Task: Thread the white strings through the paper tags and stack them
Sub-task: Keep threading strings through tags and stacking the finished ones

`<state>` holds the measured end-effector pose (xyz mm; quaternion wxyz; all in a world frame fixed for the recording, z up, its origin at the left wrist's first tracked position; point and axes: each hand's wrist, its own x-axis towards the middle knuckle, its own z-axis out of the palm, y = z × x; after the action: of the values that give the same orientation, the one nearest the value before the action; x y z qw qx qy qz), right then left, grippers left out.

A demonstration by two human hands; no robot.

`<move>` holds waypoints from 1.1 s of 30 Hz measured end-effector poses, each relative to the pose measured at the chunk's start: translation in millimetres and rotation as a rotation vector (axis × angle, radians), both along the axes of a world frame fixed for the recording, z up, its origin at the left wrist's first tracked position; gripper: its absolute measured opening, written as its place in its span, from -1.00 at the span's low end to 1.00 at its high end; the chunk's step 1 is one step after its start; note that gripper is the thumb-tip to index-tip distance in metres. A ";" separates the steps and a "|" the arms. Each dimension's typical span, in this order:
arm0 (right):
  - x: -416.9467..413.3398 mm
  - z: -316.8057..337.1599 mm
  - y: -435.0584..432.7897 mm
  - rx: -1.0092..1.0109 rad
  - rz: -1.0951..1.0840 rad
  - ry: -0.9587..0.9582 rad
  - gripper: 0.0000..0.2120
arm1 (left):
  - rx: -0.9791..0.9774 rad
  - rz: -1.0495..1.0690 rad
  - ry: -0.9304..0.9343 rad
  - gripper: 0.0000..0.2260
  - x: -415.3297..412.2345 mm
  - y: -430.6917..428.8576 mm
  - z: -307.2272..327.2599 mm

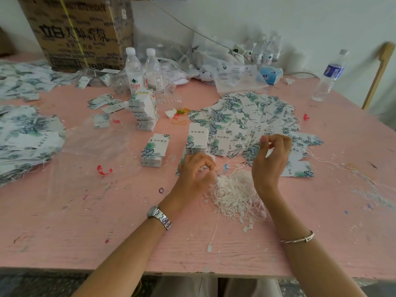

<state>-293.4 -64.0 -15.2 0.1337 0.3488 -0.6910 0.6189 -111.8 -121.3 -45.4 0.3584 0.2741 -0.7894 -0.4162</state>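
Right hand (272, 157) was raised, pinching a white string (236, 157) above the string pile (233, 194). Left hand (196, 170) was curled, seemingly pinching the same string beside the tag stack (197, 142). Loose tags (246, 112) lay behind.

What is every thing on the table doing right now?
left hand, pinching a white string
right hand, raised, pinching the same white string
string pile, tangled
loose tags, scattered
tag stack, neat
bottles, upright, capped
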 end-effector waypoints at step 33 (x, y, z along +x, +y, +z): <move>17.9 -4.4 4.2 0.409 0.940 -0.004 -0.91 | 0.218 0.072 0.272 -0.84 1.0 -3.0 2.9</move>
<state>-275.5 -59.8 -19.6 -0.2312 0.6396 -0.5667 0.4650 -110.8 -124.3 -42.5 0.4446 0.2806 -0.6737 -0.5194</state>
